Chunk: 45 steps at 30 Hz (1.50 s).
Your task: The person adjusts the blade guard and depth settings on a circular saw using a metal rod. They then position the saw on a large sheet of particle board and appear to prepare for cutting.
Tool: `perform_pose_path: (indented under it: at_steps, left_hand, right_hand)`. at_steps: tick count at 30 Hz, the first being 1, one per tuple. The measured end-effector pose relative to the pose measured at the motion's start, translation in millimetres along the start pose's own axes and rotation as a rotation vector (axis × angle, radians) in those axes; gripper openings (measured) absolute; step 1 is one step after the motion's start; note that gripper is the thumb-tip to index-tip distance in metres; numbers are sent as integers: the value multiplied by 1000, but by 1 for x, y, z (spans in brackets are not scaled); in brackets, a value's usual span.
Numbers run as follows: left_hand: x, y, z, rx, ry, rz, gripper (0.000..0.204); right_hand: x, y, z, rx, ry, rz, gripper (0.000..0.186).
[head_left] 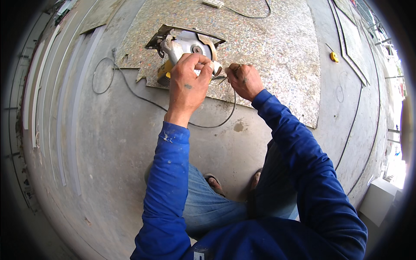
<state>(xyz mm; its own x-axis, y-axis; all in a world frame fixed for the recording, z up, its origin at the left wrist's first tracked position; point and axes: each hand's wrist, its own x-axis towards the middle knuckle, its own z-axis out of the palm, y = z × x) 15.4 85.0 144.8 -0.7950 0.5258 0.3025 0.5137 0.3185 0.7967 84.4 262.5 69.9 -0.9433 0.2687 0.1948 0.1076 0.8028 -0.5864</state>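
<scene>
A circular saw (184, 45) with a silver body, a round blade and a yellow housing part lies with its base plate turned up on a speckled board (277, 56). My left hand (189, 80) is in front of the saw, hiding part of it. Its thumb and fingers are pinched together, and what they hold cannot be made out. Just to the right, my right hand (245, 80) is closed with its fingertips toward the left hand. A thin dark piece shows below its fingers, too small to name. The black cord (149, 101) loops below both hands.
Long pale strips (78, 104) lie on the concrete floor (117, 147) at the left. A white power strip (213, 3) with its cable rests on the board's far side. A yellow tape measure (333, 56) lies to the right, near thin panels (353, 47). A white box (379, 200) stands lower right.
</scene>
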Motion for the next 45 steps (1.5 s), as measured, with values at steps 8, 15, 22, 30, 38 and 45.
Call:
perform_pose_path:
  at_steps: [8, 15, 22, 30, 38, 45]
  left_hand:
    - [1, 3, 2, 9, 2, 17, 18]
    - [1, 7, 3, 9, -4, -9, 18]
    - [3, 6, 7, -18, 24, 27, 13]
    - [3, 6, 7, -9, 18, 15, 14]
    - [4, 7, 7, 15, -3, -8, 18]
    - [5, 9, 10, -12, -1, 3, 15]
  right_hand:
    - [2, 5, -3, -87, -19, 51, 32]
    - [3, 5, -7, -90, -13, 104, 35]
    - [3, 13, -9, -97, -50, 92, 33]
    - [-3, 6, -12, -132, -93, 44, 31]
    - [-5, -1, -17, -177, -107, 54, 32]
    - [-9, 0, -17, -194, -135, 27, 30]
